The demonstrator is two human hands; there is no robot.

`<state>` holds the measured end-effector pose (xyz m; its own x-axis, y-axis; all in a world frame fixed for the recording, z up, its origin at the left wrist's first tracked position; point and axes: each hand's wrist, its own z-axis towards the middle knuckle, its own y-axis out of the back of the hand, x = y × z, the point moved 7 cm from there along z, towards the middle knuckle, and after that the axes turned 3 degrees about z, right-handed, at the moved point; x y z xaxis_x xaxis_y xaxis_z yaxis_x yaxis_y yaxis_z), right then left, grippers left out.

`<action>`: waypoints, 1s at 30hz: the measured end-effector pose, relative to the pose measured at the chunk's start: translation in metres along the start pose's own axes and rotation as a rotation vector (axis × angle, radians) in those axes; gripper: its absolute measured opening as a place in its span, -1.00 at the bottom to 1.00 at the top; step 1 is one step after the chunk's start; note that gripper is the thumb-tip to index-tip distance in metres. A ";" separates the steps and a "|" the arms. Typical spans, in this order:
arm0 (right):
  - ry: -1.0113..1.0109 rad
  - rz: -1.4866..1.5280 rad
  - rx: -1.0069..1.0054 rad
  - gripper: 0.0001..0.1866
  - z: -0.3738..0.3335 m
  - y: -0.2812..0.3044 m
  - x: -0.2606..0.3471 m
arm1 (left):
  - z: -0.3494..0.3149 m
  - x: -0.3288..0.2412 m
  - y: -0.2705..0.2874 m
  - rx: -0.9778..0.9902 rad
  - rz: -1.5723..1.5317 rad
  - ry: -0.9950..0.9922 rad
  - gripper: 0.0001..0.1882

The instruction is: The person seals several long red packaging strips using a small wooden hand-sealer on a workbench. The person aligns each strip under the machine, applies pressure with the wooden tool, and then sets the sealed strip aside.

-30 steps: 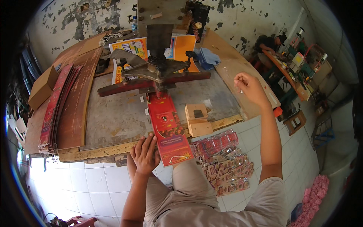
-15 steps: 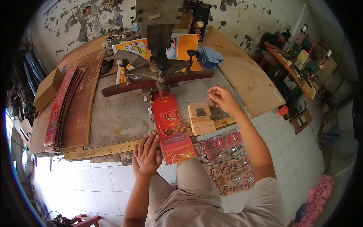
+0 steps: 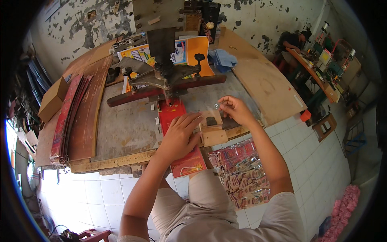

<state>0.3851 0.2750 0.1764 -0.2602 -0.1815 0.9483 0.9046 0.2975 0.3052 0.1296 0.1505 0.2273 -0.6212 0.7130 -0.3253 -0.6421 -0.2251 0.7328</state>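
A long red printed sheet (image 3: 188, 164) lies under the metal press (image 3: 167, 80) and runs over the table's near edge toward my lap. A white cord loop shows at its near end. My left hand (image 3: 181, 131) reaches across the sheet, fingers stretched out, hiding its middle; whether it touches the sheet I cannot tell. To the right, my right hand (image 3: 236, 111) pinches a small shiny piece (image 3: 217, 106) between thumb and fingertips, too small to make out fully. Just below and between both hands stands a small wooden block (image 3: 213, 136) with a dark patch on top.
Stacked red strips (image 3: 66, 117) and a cardboard box (image 3: 53, 99) lie on the left. Behind the press are colourful printed sheets (image 3: 197, 56) and blue pieces (image 3: 225, 59). Plastic-wrapped printed items (image 3: 244, 177) lie below the table edge. A person (image 3: 294, 42) sits at another bench.
My left hand has moved up and right from beside the sheet to over it, near the wooden block. My right hand has shifted slightly left and down; a shiny piece now shows at its fingertips.
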 end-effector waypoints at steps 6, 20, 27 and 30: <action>0.600 -0.512 -0.357 -0.57 -0.038 -0.013 0.061 | 0.007 0.015 -0.018 0.077 0.017 -0.013 -0.59; 0.650 -0.459 -0.193 -0.74 -0.073 -0.025 0.037 | 0.010 0.012 -0.019 -0.065 0.038 -0.036 -0.77; 0.683 -0.457 -0.206 -0.72 -0.075 -0.025 0.032 | 0.009 0.016 -0.019 -0.092 -0.011 -0.001 -0.79; 0.700 -0.473 -0.204 -0.72 -0.075 -0.026 0.034 | 0.009 0.017 -0.016 -0.103 -0.014 0.016 -0.81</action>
<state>0.3780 0.1910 0.1942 -0.4176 -0.7984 0.4338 0.8140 -0.1165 0.5690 0.1334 0.1722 0.2147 -0.6183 0.7060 -0.3454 -0.6933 -0.2830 0.6628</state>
